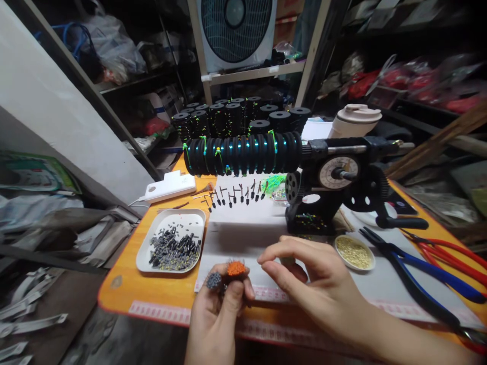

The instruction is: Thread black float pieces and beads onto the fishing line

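Observation:
My left hand [220, 309] is closed around small bundles at the table's front edge: an orange-tipped bundle [236, 268] and a grey-tipped bundle [213, 280]. Just right of it, my right hand [315, 279] hovers with thumb and index finger close together; whether anything small is between them cannot be made out. A white tray [143, 253] of small dark and grey pieces lies to the left. Several small dark pieces with thin stems [242, 198] stand in a group on the white sheet [247, 223]. A small dish [353, 252] of gold bits is beside my right hand.
A black hand-cranked winder [315, 218] holds a ribbed roller [243, 153] across the table. Blue-handled pliers [414, 274] and red-handled pliers [452, 248] lie right. Behind are black spools [280, 120], a lidded cup [353, 121] and a fan [236, 30]. A white power strip [170, 186] sits left.

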Demonstrator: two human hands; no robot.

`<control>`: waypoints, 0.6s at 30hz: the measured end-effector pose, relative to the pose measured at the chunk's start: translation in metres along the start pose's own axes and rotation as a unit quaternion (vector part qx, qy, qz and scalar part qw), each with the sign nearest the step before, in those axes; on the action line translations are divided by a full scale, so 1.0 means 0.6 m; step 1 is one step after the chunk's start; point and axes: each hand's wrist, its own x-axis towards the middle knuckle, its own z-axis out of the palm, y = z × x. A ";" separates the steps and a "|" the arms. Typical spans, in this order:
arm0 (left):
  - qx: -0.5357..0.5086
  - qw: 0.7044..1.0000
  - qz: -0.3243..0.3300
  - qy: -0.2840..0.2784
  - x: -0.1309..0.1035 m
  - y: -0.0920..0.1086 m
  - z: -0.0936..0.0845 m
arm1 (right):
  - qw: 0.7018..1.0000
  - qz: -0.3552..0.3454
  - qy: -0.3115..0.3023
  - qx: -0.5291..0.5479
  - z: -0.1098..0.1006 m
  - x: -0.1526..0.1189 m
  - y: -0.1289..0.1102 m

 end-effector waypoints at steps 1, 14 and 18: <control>-0.002 1.000 -0.010 0.008 -0.001 -0.001 0.000 | 1.000 0.008 -0.003 0.011 0.000 0.000 -0.002; 0.196 0.976 0.095 0.019 -0.010 0.009 0.018 | 0.997 0.016 -0.016 0.079 0.008 -0.003 0.003; 0.206 0.971 0.122 0.012 -0.012 0.007 0.020 | 0.997 0.016 -0.023 0.078 0.008 -0.006 0.003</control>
